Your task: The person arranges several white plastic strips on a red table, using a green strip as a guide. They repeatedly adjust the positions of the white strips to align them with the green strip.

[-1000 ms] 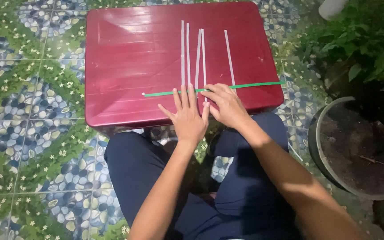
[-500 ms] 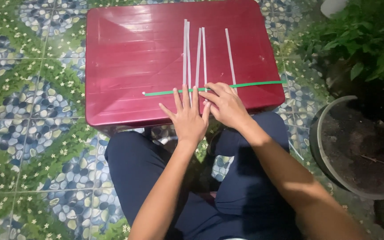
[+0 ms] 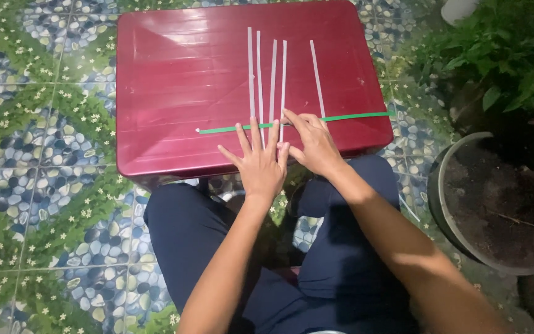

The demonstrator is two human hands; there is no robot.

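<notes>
Left hand (image 3: 259, 162): laid flat with fingers spread open, pressed on the lower ends of the white strips (image 3: 261, 80) near the front edge of the surface (image 3: 174, 80); nothing is gripped.
Right hand (image 3: 314, 141): fingers loosely curled, fingertips pressed down where the green strip (image 3: 353, 115) is crossed by the white ones; nothing is clasped.
White strips: five are laid roughly parallel, running away from the person.
Green strip: laid crosswise over the red surface.
Surroundings: a patterned tiled floor (image 3: 38, 185), a plant pot (image 3: 483, 204) at the right.
</notes>
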